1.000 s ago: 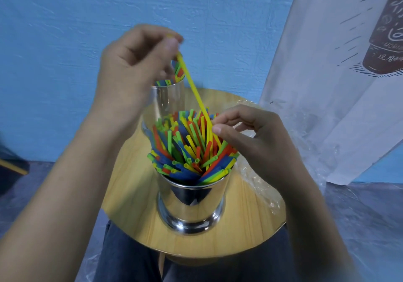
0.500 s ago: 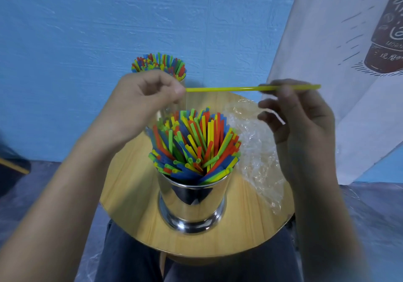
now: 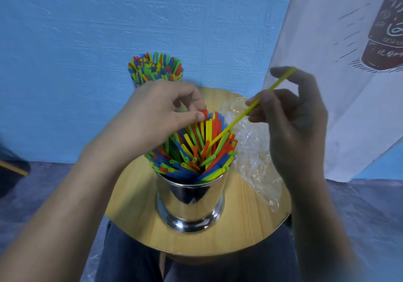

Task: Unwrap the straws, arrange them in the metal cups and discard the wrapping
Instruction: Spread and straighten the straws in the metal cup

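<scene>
A shiny metal cup (image 3: 190, 203) stands near me on the round wooden table (image 3: 250, 222), packed with red, yellow, green and blue straws (image 3: 192, 150). My right hand (image 3: 292, 116) pinches a long yellow straw (image 3: 250, 107) that slants down with its lower end among the straws in this cup. My left hand (image 3: 157, 116) hovers over the cup's far rim, thumb and fingers pinching the tip of a red straw (image 3: 205, 114). A second metal cup (image 3: 136, 84), also full of straws (image 3: 156, 66), stands behind, mostly hidden by my left hand.
Crumpled clear plastic wrapping (image 3: 253, 155) lies on the table's right side. A white cloth with a dark bottle print (image 3: 338, 63) hangs at the right against the blue wall. My dark trousers (image 3: 135, 257) show under the table.
The yellow straw was held level between both hands half a second ago. Now only my right hand holds it, tilted down into the near cup, and my left hand has dropped to the straw tips.
</scene>
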Action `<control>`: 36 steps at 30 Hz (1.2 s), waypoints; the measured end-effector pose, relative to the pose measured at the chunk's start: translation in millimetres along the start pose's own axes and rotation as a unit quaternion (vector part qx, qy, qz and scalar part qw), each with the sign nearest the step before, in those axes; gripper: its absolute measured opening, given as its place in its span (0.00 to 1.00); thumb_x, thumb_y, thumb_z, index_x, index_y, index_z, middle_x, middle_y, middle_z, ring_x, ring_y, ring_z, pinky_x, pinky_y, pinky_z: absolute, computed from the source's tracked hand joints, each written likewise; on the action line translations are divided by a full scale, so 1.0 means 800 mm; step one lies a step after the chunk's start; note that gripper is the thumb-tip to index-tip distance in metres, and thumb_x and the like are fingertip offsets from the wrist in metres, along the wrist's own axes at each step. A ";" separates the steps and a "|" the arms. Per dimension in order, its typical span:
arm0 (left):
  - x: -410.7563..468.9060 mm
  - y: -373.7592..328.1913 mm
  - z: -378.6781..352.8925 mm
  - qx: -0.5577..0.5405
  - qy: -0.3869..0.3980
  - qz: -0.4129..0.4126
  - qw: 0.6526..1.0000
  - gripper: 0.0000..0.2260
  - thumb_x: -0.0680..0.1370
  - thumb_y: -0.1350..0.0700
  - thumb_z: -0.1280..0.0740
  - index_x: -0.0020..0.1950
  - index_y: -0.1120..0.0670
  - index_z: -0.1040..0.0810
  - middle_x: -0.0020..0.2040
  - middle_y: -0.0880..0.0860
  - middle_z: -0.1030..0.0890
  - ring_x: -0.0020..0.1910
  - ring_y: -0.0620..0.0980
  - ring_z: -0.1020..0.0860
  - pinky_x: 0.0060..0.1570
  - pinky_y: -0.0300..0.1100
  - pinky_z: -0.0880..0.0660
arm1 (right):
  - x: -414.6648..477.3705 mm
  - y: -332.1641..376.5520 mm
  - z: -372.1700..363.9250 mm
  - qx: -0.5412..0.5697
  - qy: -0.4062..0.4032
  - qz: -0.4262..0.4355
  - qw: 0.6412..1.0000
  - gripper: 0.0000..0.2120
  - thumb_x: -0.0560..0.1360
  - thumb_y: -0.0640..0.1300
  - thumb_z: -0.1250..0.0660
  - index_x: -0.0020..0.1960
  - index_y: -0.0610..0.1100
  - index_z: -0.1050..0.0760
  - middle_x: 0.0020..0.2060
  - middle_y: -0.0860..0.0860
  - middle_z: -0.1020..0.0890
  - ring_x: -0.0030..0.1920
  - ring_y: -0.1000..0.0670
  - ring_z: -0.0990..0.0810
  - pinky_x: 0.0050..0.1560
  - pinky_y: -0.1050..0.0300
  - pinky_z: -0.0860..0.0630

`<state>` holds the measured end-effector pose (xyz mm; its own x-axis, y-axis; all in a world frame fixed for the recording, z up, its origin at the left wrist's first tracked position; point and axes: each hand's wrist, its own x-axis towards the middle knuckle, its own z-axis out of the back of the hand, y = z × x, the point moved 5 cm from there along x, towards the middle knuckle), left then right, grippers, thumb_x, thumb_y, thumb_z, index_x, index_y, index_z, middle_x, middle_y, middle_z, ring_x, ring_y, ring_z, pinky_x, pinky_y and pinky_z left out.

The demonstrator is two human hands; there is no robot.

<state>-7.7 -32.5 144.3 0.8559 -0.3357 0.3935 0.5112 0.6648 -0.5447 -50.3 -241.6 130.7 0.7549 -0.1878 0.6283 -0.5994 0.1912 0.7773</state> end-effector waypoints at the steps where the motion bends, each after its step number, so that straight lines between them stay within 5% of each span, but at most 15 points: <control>1: -0.001 0.001 0.001 0.004 -0.011 -0.006 1.000 0.05 0.75 0.49 0.24 0.43 0.47 0.18 0.39 0.40 0.18 0.43 0.45 0.22 0.46 0.42 0.28 | -0.004 0.000 -0.007 -0.018 0.012 -0.001 1.000 0.15 0.82 0.37 0.34 0.66 0.46 0.31 0.39 0.46 0.15 0.39 0.48 0.16 0.44 0.54 0.18; 4: -0.004 0.000 0.004 0.006 -0.037 -0.013 0.999 0.07 0.73 0.45 0.28 0.43 0.47 0.18 0.38 0.39 0.18 0.44 0.44 0.22 0.46 0.43 0.27 | -0.007 -0.007 -0.013 -0.057 0.022 -0.006 0.998 0.21 0.79 0.40 0.28 0.66 0.53 0.32 0.37 0.48 0.16 0.39 0.47 0.16 0.45 0.51 0.19; 8: -0.005 -0.005 0.016 -0.056 -0.080 -0.030 0.995 0.04 0.76 0.49 0.28 0.44 0.48 0.18 0.41 0.47 0.17 0.41 0.50 0.20 0.45 0.52 0.25 | -0.007 -0.016 -0.021 -0.154 0.095 0.014 0.983 0.05 0.80 0.45 0.29 0.56 0.50 0.20 0.42 0.57 0.15 0.47 0.55 0.16 0.49 0.54 0.19; 10: -0.004 -0.010 0.027 -0.124 -0.120 -0.036 0.984 0.03 0.77 0.54 0.28 0.44 0.50 0.19 0.38 0.49 0.16 0.38 0.53 0.19 0.40 0.52 0.24 | -0.008 -0.019 -0.026 -0.177 0.132 0.022 0.975 0.05 0.81 0.48 0.31 0.51 0.48 0.17 0.45 0.58 0.15 0.50 0.56 0.17 0.49 0.56 0.19; 14: -0.005 -0.006 0.047 -0.253 -0.263 -0.037 0.930 0.06 0.79 0.62 0.31 0.47 0.50 0.22 0.38 0.46 0.14 0.35 0.45 0.19 0.36 0.40 0.26 | -0.009 -0.028 -0.031 -0.178 0.174 -0.008 0.968 0.09 0.81 0.50 0.33 0.47 0.48 0.17 0.47 0.57 0.15 0.52 0.55 0.17 0.50 0.55 0.19; 18: -0.007 0.020 0.058 -0.340 -0.364 -0.001 0.867 0.06 0.82 0.60 0.35 0.57 0.55 0.20 0.46 0.50 0.16 0.37 0.49 0.21 0.37 0.43 0.26 | -0.009 -0.031 -0.029 -0.156 0.186 -0.029 0.970 0.07 0.82 0.47 0.32 0.49 0.47 0.17 0.47 0.57 0.15 0.52 0.55 0.17 0.50 0.52 0.18; 26: -0.010 0.065 0.034 -0.497 -0.362 0.111 0.780 0.04 0.84 0.59 0.36 0.56 0.54 0.22 0.48 0.51 0.18 0.41 0.48 0.20 0.46 0.41 0.22 | -0.010 -0.027 -0.030 -0.099 0.183 -0.040 0.977 0.05 0.81 0.47 0.30 0.54 0.48 0.17 0.46 0.57 0.14 0.51 0.56 0.16 0.49 0.61 0.20; 29: -0.015 0.069 0.023 -0.482 -0.345 0.135 0.794 0.04 0.84 0.59 0.35 0.54 0.53 0.21 0.49 0.52 0.18 0.40 0.47 0.18 0.44 0.40 0.21 | -0.008 -0.019 -0.023 -0.049 0.130 -0.021 0.990 0.05 0.81 0.42 0.31 0.54 0.50 0.17 0.44 0.53 0.13 0.46 0.54 0.16 0.48 0.58 0.19; 36: -0.018 0.061 0.007 -0.362 -0.254 0.139 0.886 0.06 0.81 0.60 0.32 0.48 0.50 0.18 0.41 0.47 0.16 0.39 0.46 0.20 0.45 0.43 0.23 | 0.000 -0.012 -0.007 0.176 0.032 -0.083 0.980 0.07 0.77 0.43 0.32 0.54 0.44 0.20 0.44 0.47 0.12 0.42 0.47 0.14 0.48 0.54 0.19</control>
<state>4.3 8.4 116.6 0.9048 0.2403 0.3516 0.3598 0.0104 -0.9330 -43.4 -237.7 123.0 0.8583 -0.1245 0.4979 -0.5130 -0.1831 0.8386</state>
